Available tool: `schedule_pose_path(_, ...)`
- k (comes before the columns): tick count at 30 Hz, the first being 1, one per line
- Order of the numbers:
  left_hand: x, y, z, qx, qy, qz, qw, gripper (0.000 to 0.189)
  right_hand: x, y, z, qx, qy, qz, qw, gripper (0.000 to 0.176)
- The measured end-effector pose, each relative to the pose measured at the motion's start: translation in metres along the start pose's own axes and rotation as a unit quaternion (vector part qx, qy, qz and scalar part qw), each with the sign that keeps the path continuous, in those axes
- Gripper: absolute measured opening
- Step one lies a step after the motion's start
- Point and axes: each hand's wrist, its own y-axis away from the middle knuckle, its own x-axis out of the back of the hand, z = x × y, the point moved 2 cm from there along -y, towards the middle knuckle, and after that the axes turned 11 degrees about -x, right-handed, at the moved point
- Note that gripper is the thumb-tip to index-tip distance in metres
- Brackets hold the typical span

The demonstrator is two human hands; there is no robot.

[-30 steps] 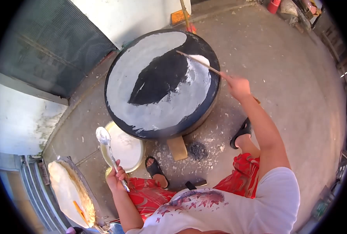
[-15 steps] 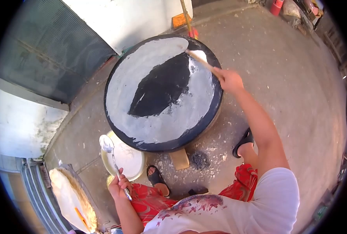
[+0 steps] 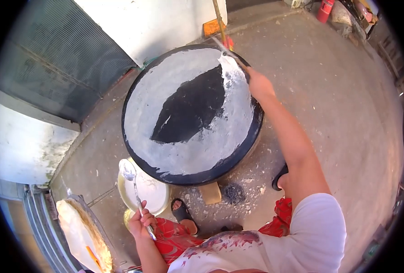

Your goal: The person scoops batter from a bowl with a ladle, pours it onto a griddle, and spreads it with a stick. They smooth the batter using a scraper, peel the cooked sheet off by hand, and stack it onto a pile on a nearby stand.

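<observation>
A big round black griddle point(image 3: 190, 107) stands in front of me. A ring of thin pale batter point(image 3: 143, 91) lies on it, with a bare dark patch in the middle and a thicker white streak at the far right. My right hand point(image 3: 260, 85) is closed round the wooden handle of a spreader point(image 3: 237, 58), over the griddle's far right rim; its far end is blurred. Low on the left, my left hand point(image 3: 142, 223) grips a metal ladle point(image 3: 128, 170) with white batter in its bowl. Behind the ladle is a pale basin point(image 3: 149, 189) of white batter.
Thin flatbreads point(image 3: 77, 227) lie stacked at the lower left, an orange strip on top. A wooden block point(image 3: 210, 193) and a dark scrubber point(image 3: 233, 193) sit under the griddle's near edge, among scattered flakes. A pole point(image 3: 219, 20) leans behind; a red cylinder point(image 3: 324, 11) stands farther off.
My right hand has moved up and slightly left with the spreader, whose end now reaches the far rim. The white batter there is drawn out into a longer streak. My left hand still holds the ladle.
</observation>
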Motion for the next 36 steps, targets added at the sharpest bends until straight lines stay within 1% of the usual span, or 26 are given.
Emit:
schedule_pose_path(4,0.008,-0.002,0.004,-0.005,-0.016,-0.023,1.0,0.032,0.004,0.038,0.025,0.026,0.019,-0.021,0.999,0.033)
schedule_pose_path(6,0.005,0.004,0.004,0.003,-0.008,-0.025,1.0,0.032,0.006,0.051,0.037,-0.045,-0.15,-0.05,0.986,0.03)
schedule_pose_path(7,0.004,0.006,0.005,0.008,-0.001,-0.028,1.0,0.032,0.006,0.055,0.04,-0.043,-0.15,-0.047,0.987,0.03)
schedule_pose_path(9,0.012,0.005,0.01,0.018,0.004,-0.046,0.999,0.032,0.001,0.058,0.045,-0.098,-0.12,-0.038,0.987,0.029)
schedule_pose_path(10,0.015,0.005,0.011,0.029,0.007,-0.06,0.998,0.032,-0.007,0.061,0.041,-0.094,-0.119,-0.034,0.988,0.029)
schedule_pose_path(12,0.021,0.009,0.014,0.03,0.018,-0.069,0.997,0.032,-0.026,0.071,0.026,-0.051,-0.163,-0.095,0.981,0.03)
schedule_pose_path(14,0.024,0.01,0.018,0.028,0.028,-0.08,0.996,0.031,-0.022,0.071,0.02,-0.054,-0.174,-0.095,0.979,0.031)
schedule_pose_path(16,0.029,0.012,0.021,0.029,0.025,-0.072,0.997,0.031,-0.023,0.07,0.018,-0.112,-0.179,-0.015,0.977,0.031)
schedule_pose_path(17,0.029,0.014,0.022,0.026,0.028,-0.073,0.997,0.031,-0.031,0.072,0.012,-0.107,-0.179,-0.016,0.978,0.031)
schedule_pose_path(19,0.031,0.017,0.024,0.025,0.02,-0.068,0.997,0.031,-0.047,0.089,-0.009,-0.014,-0.147,-0.036,0.988,0.031)
schedule_pose_path(20,0.033,0.018,0.025,0.026,0.022,-0.068,0.997,0.031,-0.048,0.097,-0.016,-0.013,-0.146,-0.036,0.989,0.031)
schedule_pose_path(22,0.033,0.019,0.027,0.025,0.027,-0.081,0.996,0.032,-0.035,0.115,-0.034,-0.025,-0.065,-0.092,0.993,0.031)
schedule_pose_path(23,0.035,0.019,0.029,0.026,0.028,-0.083,0.996,0.032,-0.022,0.123,-0.036,-0.024,-0.065,-0.09,0.994,0.031)
schedule_pose_path(25,0.039,0.021,0.031,0.033,0.032,-0.093,0.995,0.032,0.002,0.134,-0.024,-0.106,-0.006,-0.072,0.992,0.031)
schedule_pose_path(26,0.041,0.022,0.033,0.033,0.034,-0.093,0.995,0.032,0.001,0.134,-0.006,-0.105,-0.005,-0.071,0.992,0.031)
schedule_pose_path(28,0.042,0.025,0.034,0.02,0.017,-0.083,0.996,0.032,-0.009,0.13,0.036,-0.188,-0.111,0.037,0.975,0.031)
schedule_pose_path(29,0.042,0.024,0.036,0.02,0.018,-0.083,0.996,0.032,-0.022,0.133,0.036,-0.187,-0.11,0.038,0.975,0.031)
schedule_pose_path(31,0.047,0.02,0.037,0.02,0.013,-0.094,0.995,0.032,-0.046,0.145,0.021,-0.104,-0.128,0.008,0.986,0.03)
schedule_pose_path(32,0.048,0.019,0.038,0.02,0.014,-0.093,0.995,0.032,-0.054,0.148,0.01,-0.104,-0.127,0.008,0.986,0.03)
schedule_pose_path(34,0.048,0.017,0.041,0.046,0.044,-0.094,0.993,0.031,-0.064,0.154,-0.028,-0.02,-0.112,-0.055,0.992,0.029)
schedule_pose_path(35,0.048,0.018,0.043,0.041,0.045,-0.095,0.994,0.031,-0.059,0.153,-0.036,-0.017,-0.116,-0.057,0.991,0.029)
schedule_pose_path(36,0.048,0.019,0.042,0.036,0.037,-0.099,0.994,0.031,-0.048,0.151,-0.048,-0.042,-0.108,-0.057,0.992,0.029)
